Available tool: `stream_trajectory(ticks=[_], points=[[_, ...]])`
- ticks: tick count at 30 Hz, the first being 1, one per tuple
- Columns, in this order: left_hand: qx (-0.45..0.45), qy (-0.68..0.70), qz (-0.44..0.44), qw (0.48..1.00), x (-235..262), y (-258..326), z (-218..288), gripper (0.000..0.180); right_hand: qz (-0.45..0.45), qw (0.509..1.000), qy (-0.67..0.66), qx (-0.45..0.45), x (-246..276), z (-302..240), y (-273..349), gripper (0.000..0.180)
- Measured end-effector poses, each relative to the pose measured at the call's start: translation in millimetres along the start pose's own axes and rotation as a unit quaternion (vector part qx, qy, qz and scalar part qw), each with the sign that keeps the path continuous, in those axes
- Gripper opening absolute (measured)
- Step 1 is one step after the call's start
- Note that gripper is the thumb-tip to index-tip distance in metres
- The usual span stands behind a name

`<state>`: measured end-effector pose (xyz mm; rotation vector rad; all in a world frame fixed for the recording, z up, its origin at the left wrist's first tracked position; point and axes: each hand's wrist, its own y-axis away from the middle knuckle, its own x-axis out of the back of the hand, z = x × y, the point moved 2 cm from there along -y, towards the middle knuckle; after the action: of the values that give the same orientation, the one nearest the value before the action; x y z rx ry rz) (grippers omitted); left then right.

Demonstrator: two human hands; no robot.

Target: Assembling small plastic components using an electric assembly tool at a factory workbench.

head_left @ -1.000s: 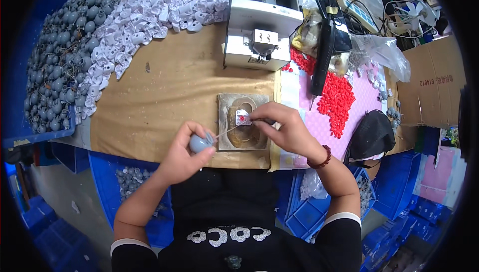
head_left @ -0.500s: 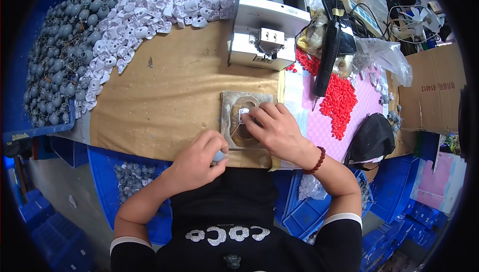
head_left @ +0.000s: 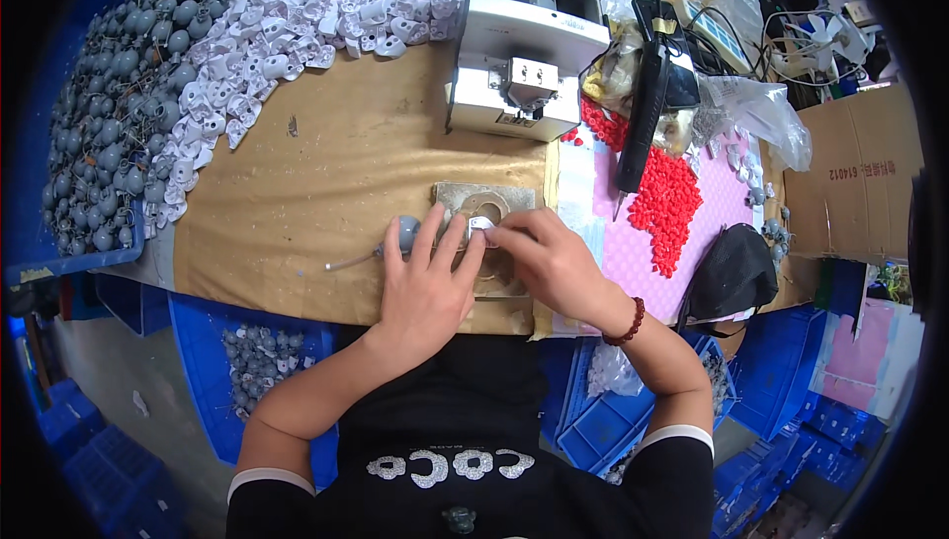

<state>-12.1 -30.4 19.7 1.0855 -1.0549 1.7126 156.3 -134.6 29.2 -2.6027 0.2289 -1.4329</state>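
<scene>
Head view: we press our left hand (head_left: 427,287) flat, fingers spread, over a grey round part (head_left: 406,234) whose thin lead trails left across the brown bench top (head_left: 326,173). Our right hand (head_left: 554,264) pinches a small white housing (head_left: 481,229) between thumb and fingertips, over the square metal jig plate (head_left: 465,198). The housing lies just right of the grey part, almost touching our left fingertips, with the right hand nearer. White housings (head_left: 297,15) and grey parts (head_left: 109,124) lie heaped well apart at far left.
</scene>
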Motion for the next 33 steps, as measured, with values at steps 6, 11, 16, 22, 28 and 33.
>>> stream_trajectory(ticks=[6,11,16,22,28,33], points=[[-0.013,-0.003,0.015,1.000,-5,-3,-1,0.050,-0.036,0.926,-0.289,-0.239,3,26,11,0.030],[-0.028,-0.024,0.019,0.999,-8,-5,-2,0.049,0.001,0.890,-0.371,-0.265,-3,34,7,0.030],[-0.031,-0.028,0.019,0.999,-10,-4,-3,0.047,0.019,0.885,-0.358,-0.298,-3,32,-4,0.029],[-0.037,-0.019,0.020,0.999,-10,-6,-3,0.045,-0.074,0.846,-0.441,-0.290,3,39,-12,0.027],[-0.038,-0.010,0.032,0.999,-8,-8,-2,0.031,-0.057,0.846,-0.495,-0.191,-1,33,-12,0.038],[-0.043,-0.001,0.037,0.998,-6,-9,-2,0.021,-0.064,0.821,-0.504,-0.261,-3,28,-15,0.033]])
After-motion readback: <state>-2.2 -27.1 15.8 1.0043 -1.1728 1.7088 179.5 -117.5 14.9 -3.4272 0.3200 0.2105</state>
